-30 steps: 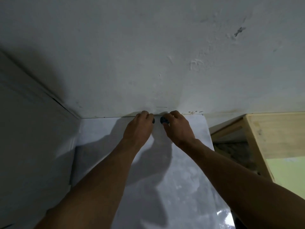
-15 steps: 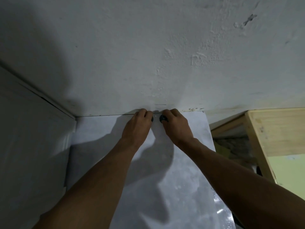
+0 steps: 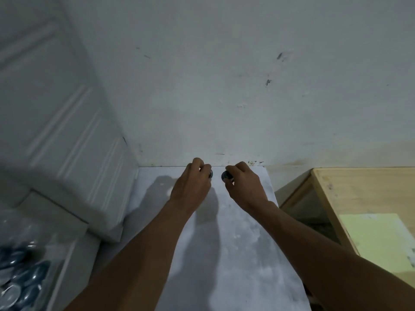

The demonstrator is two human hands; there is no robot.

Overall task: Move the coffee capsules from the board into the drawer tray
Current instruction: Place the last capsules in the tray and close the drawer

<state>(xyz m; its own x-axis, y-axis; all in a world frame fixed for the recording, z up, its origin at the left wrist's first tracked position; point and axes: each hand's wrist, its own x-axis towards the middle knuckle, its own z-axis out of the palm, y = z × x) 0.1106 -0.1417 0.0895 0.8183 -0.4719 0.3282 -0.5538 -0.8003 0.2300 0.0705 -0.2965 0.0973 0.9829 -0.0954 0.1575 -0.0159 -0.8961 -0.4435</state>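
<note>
Both hands hover over the far end of the white board (image 3: 235, 239), close to the wall. My left hand (image 3: 190, 187) is closed around a dark capsule (image 3: 210, 174), of which only an edge shows past the fingers. My right hand (image 3: 243, 186) pinches a second dark blue capsule (image 3: 225, 176) between thumb and fingers. The two capsules are a small gap apart. At the lower left a clear drawer tray (image 3: 54, 241) holds several blue capsules (image 3: 24, 279), blurred.
A white drawer cabinet (image 3: 58, 131) stands at the left against the white wall (image 3: 224, 86). A wooden table (image 3: 363, 191) with a pale yellow sheet (image 3: 377, 241) is at the right, with a dark gap between it and the board.
The view has swung left, which brings the cabinet and the tray with capsules into sight. My hands have drawn slightly apart and back from the wall, each still holding its capsule.
</note>
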